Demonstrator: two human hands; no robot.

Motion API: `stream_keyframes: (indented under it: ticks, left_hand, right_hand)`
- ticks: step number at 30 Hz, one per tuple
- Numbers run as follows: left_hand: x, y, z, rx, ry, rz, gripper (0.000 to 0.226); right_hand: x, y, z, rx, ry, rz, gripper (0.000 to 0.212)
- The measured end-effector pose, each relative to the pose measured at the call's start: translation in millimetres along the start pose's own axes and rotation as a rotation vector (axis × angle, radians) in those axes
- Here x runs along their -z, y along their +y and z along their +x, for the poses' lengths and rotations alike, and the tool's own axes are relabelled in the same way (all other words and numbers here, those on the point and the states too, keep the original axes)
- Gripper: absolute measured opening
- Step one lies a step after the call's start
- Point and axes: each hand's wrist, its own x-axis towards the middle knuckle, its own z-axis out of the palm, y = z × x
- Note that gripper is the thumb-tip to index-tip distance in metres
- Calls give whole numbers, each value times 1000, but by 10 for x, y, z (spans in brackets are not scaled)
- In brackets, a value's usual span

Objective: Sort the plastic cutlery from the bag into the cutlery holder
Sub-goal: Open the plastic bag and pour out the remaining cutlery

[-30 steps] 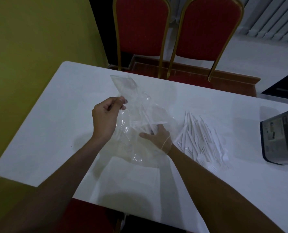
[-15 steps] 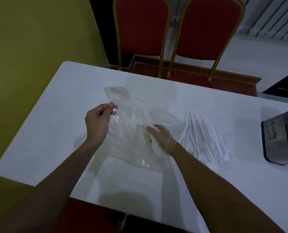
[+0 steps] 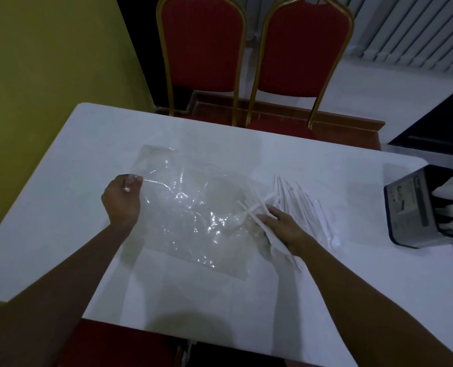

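A clear bag [image 3: 193,207] lies flat on a white table [image 3: 246,300]. The left hand [image 3: 122,200] pinches its left corner. At its right edge, the right hand [image 3: 281,229] grips several plastic cutlery [image 3: 252,209] pieces; the cutlery holder [image 3: 410,207] stands far right. The pieces seem light, stiff, slippery: best gripped mid-handle.

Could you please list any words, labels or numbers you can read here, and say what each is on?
None can be read.
The label on the side of the cutlery holder bears dark print, too blurred to read.
No print shows on the bag.
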Motion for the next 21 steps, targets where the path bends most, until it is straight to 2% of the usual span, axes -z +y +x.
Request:
stream_keyframes:
  ticks: [3,5,7,11,17,21]
  left_hand:
    - [-19,-87,67,-1,31,71,28]
    - [-14,-121,89,11,43,132,29]
    - [-16,-129,75,16,52,162,31]
    - [-27,-136,32,28,69,185,31]
    - [-58,-130,25,85,21,405,46]
    - [-126,-148,-53,5,63,487,46]
  right_hand:
    - [242,85,-117,7,78,-49,22]
    - [379,146,-155,83,146,-132,18]
    - [496,220,-138,123,262,-280,18]
    - [539,307,-52,97,526,-558,33]
    - [470,245,-36,66,596,-772,49]
    - [398,251,-82,129,642,-976,56]
